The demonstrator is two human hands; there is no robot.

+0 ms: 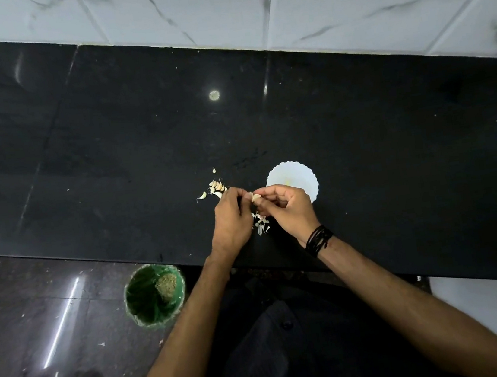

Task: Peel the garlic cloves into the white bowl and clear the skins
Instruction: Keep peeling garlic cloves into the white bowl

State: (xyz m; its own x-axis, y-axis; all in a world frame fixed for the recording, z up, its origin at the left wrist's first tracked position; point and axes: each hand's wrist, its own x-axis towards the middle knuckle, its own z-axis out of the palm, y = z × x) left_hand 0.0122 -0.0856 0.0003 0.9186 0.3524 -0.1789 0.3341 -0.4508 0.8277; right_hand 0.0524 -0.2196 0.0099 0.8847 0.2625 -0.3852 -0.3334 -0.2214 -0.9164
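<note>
Nearest, the left hand point(229, 219) and right hand point(287, 207) pinch one garlic clove point(255, 197) between curled fingertips, above a scatter of skins point(260, 222). The clove is probably light and firm, its papery skin brittle; best taken at the tip. Beyond lie unpeeled cloves point(217, 186) and the white bowl point(293, 179) on the glossy black counter point(108, 143), marble wall tiles point(248, 1) behind.

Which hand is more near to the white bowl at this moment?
The right hand. It overlaps the near-left edge of the white bowl in this view. The left hand is farther left, beside the pile of unpeeled cloves. Both pinch one garlic clove.
</note>
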